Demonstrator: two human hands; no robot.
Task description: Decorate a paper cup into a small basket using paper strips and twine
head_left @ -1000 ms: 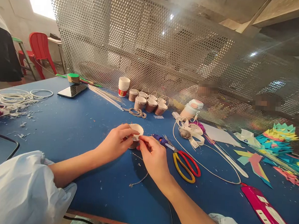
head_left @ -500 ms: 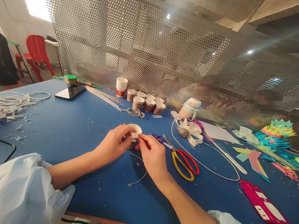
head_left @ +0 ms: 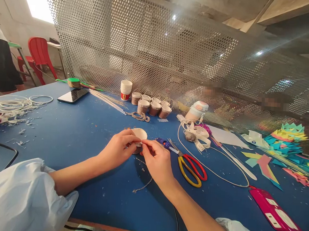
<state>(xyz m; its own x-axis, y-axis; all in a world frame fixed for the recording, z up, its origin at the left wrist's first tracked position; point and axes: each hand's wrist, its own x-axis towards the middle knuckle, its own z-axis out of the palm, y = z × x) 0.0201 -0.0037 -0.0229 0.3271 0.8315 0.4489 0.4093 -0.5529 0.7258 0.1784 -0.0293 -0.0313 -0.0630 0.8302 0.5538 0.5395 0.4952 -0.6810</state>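
A small paper cup [head_left: 140,133] with a white inside and a brown lower wall stands tilted on the blue table in front of me. My left hand [head_left: 121,145] grips it from the left, fingers closed at its rim. From the right, my right hand [head_left: 156,155] pinches thumb and forefinger together at the near rim, touching the left fingertips; what lies in that pinch is hidden. Below the cup lies a short piece of frayed twine [head_left: 142,188]. Just right of my right hand are a blue glue gun [head_left: 164,143] and red-and-yellow-handled scissors [head_left: 190,166].
Several twine-wrapped cups [head_left: 155,108] stand behind, beside stacked paper cups [head_left: 126,90] and a twine coil [head_left: 139,116]. A phone [head_left: 73,95] and white cord loops [head_left: 11,103] lie left. Rightward are a bottle [head_left: 196,111], a magenta pouch [head_left: 275,211] and folded paper [head_left: 286,139]. Perforated metal [head_left: 148,42] borders the back.
My fingers have shifted slightly at the cup's rim; the left fingertips now meet the right ones. The cup stays in place. A person at the far left has moved a little into view.
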